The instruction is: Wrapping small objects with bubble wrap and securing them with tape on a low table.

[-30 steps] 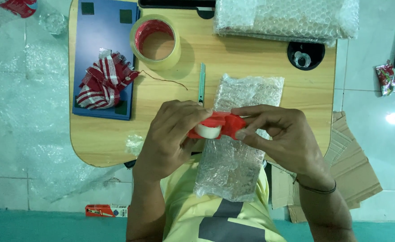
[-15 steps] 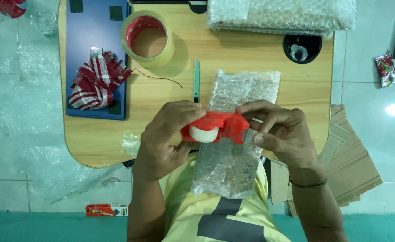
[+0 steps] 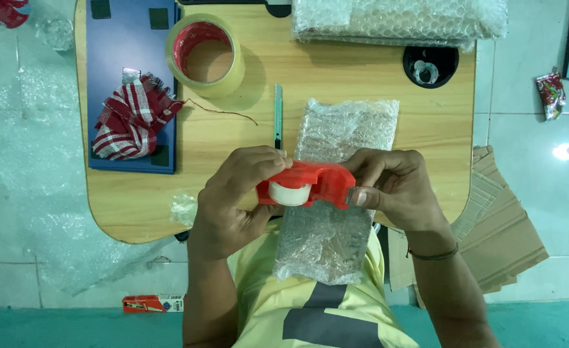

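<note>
- Left hand [image 3: 233, 200] grips the red tape dispenser [image 3: 307, 185] from the 9 o'clock side; thumb on top, fingers curled underneath, closed firmly on the body.
- Right hand [image 3: 394, 190] holds the same dispenser at its 3 o'clock end; thumb pressed on the front edge, fingers wrapped behind. Both hands closed on it, no gap visible.
- White tape roll [image 3: 289, 193] sits in the dispenser, showing at its lower left.
- Dispenser is held above the near end of the bubble-wrap packet [image 3: 336, 193], which runs from 12 o'clock on the table [image 3: 387, 96] to 6 o'clock, overhanging the near edge onto the lap.
- Cannot tell whether the dispenser touches the packet or whether any tape is pulled free.
- Green cutter [image 3: 278, 116] lies just beside the packet, at 11 o'clock from the dispenser.
- Big tape roll [image 3: 205, 55] stands at 11 o'clock, farther out; red checked cloth [image 3: 133, 116] on the blue board [image 3: 129, 38] at 10 o'clock.
- Bubble-wrap stack [image 3: 394, 19] at 1 o'clock along the far edge.
- Cardboard [image 3: 503, 225] on the floor at 4 o'clock.
- Risk, my judgement: the packet hangs off the table edge unsupported; pressure from the dispenser could slide it into the lap.
- Risk: right thumb sits close to the dispenser's cutting end; a slip there could nick it.
- Risk: the thin tape may fold on itself if drawn slack.
</note>
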